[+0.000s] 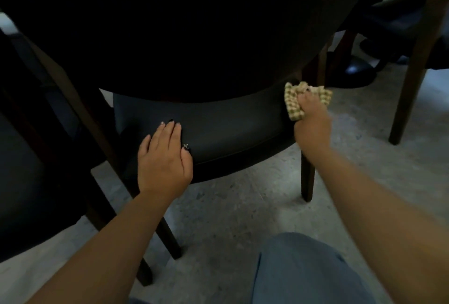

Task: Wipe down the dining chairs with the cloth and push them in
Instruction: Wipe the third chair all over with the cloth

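Table (170,24) looms dark over the chair (230,133), whose black seat is half tucked under it, wooden legs on the speckled floor (230,218). Left hand (164,160) lies flat, fingers straight, on the seat's near edge; right hand (312,129) grips the bunched checked cloth (295,107) against the seat's right side.

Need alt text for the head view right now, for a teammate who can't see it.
The right hand grips a checked cloth against the right edge of a dark dining chair, while the left hand rests flat on its seat. A dark table overhangs it.
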